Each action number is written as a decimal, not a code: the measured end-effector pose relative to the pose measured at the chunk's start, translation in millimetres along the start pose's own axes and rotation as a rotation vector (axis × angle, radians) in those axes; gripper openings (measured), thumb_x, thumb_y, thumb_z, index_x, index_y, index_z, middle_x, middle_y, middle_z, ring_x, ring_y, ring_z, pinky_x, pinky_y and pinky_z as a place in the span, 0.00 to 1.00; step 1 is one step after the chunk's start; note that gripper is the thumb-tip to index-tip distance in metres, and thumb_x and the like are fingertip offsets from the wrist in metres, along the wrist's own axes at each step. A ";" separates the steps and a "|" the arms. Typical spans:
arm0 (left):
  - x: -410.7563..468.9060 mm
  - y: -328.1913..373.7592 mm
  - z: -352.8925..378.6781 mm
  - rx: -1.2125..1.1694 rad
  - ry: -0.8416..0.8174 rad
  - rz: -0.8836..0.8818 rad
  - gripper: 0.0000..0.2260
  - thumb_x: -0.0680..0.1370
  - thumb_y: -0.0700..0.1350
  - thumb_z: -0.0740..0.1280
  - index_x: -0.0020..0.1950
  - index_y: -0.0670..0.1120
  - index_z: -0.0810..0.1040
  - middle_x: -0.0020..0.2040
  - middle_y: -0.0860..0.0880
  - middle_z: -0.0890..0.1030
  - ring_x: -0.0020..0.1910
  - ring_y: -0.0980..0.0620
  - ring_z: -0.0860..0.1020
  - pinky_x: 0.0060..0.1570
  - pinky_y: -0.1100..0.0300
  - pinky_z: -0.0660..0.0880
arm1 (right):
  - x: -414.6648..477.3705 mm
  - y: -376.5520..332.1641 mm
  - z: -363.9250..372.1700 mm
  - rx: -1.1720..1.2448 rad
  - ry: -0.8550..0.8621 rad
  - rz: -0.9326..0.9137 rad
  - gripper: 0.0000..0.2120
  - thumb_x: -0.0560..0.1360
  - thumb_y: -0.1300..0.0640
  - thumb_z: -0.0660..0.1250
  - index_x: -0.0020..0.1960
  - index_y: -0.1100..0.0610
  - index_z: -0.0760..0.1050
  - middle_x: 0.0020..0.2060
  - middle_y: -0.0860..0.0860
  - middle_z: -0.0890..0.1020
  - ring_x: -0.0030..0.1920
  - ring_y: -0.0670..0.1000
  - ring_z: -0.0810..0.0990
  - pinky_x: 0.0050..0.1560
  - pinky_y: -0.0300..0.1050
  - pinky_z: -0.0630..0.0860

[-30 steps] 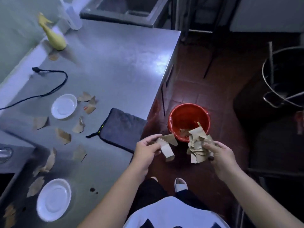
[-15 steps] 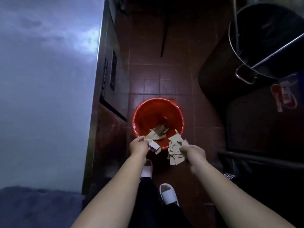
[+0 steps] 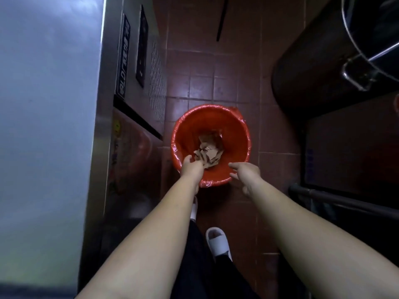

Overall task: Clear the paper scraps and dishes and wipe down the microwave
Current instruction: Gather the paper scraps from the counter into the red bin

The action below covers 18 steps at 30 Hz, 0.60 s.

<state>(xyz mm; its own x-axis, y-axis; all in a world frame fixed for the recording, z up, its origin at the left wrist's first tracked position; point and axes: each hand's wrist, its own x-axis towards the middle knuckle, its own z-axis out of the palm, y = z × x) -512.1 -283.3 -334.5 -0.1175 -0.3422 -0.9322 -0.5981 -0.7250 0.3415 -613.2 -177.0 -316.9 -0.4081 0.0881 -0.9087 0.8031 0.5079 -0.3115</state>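
Head cam, looking straight down. Paper scraps (image 3: 208, 151) in loose brown heap at bottom of red bucket (image 3: 234, 128), on tiled floor (image 3: 216, 72) just right of steel counter (image 3: 43, 104) front. L hand (image 3: 192, 169) over near-left rim, fingers stretched toward heap, blurred; nothing seen pinched, so read as open & empty, w/ some doubt due to blur. R hand (image 3: 245, 175) over near-right rim, fingers spread, palm down, plainly holding nothing. Both hands above bucket, apart from scraps; no contact w/ rim visible. Heap crumpled, no clear long axis. Judged: this batch of scraps binned; dishes & microwave not in view, presumably not yet dealt with. Key relation for next move: counter top to left of both hands, L hand nearer to it, R hand needing to cross over bucket. Expect turn left, away from bucket. Far right, big metal pot (image 3: 377, 29); near, white slipper (image 3: 218, 242); neither in way.
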 end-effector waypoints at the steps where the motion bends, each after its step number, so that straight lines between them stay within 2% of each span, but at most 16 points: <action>1: -7.8 -0.5 -2.1 0.003 -0.001 0.001 0.26 0.80 0.43 0.61 0.78 0.54 0.61 0.72 0.44 0.70 0.66 0.42 0.73 0.67 0.44 0.72 | -7.6 1.8 -4.6 -0.024 -0.009 -0.001 0.04 0.76 0.63 0.70 0.45 0.56 0.78 0.46 0.55 0.82 0.57 0.56 0.82 0.53 0.55 0.82; 3: -30.9 1.8 -7.1 -0.004 -0.013 0.013 0.26 0.80 0.43 0.61 0.78 0.54 0.62 0.72 0.45 0.70 0.66 0.43 0.73 0.66 0.45 0.73 | -27.6 2.5 -15.7 -0.071 -0.017 -0.014 0.03 0.77 0.62 0.68 0.47 0.56 0.79 0.50 0.56 0.84 0.56 0.55 0.82 0.48 0.52 0.80; 5: -61.4 6.0 -14.2 -0.030 -0.021 0.025 0.24 0.81 0.42 0.61 0.77 0.54 0.64 0.71 0.46 0.72 0.65 0.45 0.74 0.65 0.47 0.74 | -54.1 1.7 -27.8 -0.089 -0.025 -0.028 0.06 0.78 0.62 0.67 0.53 0.58 0.79 0.53 0.57 0.84 0.54 0.54 0.83 0.42 0.47 0.77; 7: -96.9 10.4 -22.5 -0.070 -0.033 0.031 0.23 0.81 0.42 0.62 0.75 0.54 0.66 0.69 0.46 0.74 0.62 0.46 0.76 0.61 0.50 0.77 | -87.0 -0.2 -39.9 -0.088 -0.041 -0.042 0.09 0.79 0.60 0.66 0.58 0.59 0.79 0.53 0.56 0.84 0.52 0.53 0.83 0.39 0.44 0.77; 10: -159.1 16.8 -37.7 -0.149 -0.097 0.075 0.20 0.82 0.42 0.62 0.74 0.51 0.68 0.61 0.48 0.78 0.56 0.49 0.78 0.51 0.56 0.80 | -147.5 -3.0 -56.1 -0.080 -0.081 -0.093 0.10 0.79 0.59 0.66 0.58 0.59 0.79 0.50 0.54 0.86 0.49 0.51 0.85 0.28 0.36 0.74; 12: -203.1 18.1 -51.2 -0.172 -0.163 0.113 0.15 0.83 0.42 0.61 0.70 0.48 0.72 0.57 0.47 0.80 0.52 0.50 0.79 0.53 0.56 0.80 | -190.1 -2.1 -64.7 -0.050 -0.122 -0.155 0.10 0.78 0.58 0.66 0.58 0.58 0.79 0.49 0.54 0.86 0.47 0.50 0.85 0.28 0.35 0.74; 14: -247.1 14.8 -68.8 -0.179 -0.210 0.162 0.09 0.83 0.42 0.60 0.61 0.48 0.77 0.59 0.43 0.82 0.53 0.48 0.81 0.53 0.56 0.80 | -231.7 0.0 -73.5 -0.012 -0.205 -0.237 0.07 0.79 0.59 0.66 0.56 0.58 0.79 0.49 0.55 0.85 0.43 0.50 0.85 0.29 0.36 0.76; 16: -292.2 3.7 -92.4 -0.180 -0.218 0.250 0.08 0.83 0.43 0.61 0.55 0.50 0.79 0.56 0.43 0.84 0.52 0.48 0.83 0.50 0.57 0.80 | -271.3 4.9 -83.1 -0.019 -0.298 -0.338 0.05 0.79 0.61 0.66 0.51 0.57 0.80 0.45 0.55 0.86 0.41 0.51 0.86 0.35 0.39 0.79; 18: -339.5 -19.1 -120.6 -0.203 -0.200 0.339 0.08 0.82 0.44 0.62 0.56 0.50 0.80 0.53 0.46 0.85 0.52 0.48 0.84 0.47 0.59 0.80 | -305.3 14.6 -93.6 -0.069 -0.388 -0.429 0.05 0.79 0.62 0.66 0.50 0.57 0.81 0.43 0.55 0.86 0.42 0.52 0.86 0.42 0.44 0.80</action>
<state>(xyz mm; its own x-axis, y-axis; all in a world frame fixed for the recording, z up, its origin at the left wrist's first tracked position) -365.2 -225.3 -10.1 -0.4433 -0.4730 -0.7615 -0.3342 -0.7010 0.6300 -517.5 -116.3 -18.0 -0.4909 -0.4519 -0.7449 0.5656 0.4850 -0.6670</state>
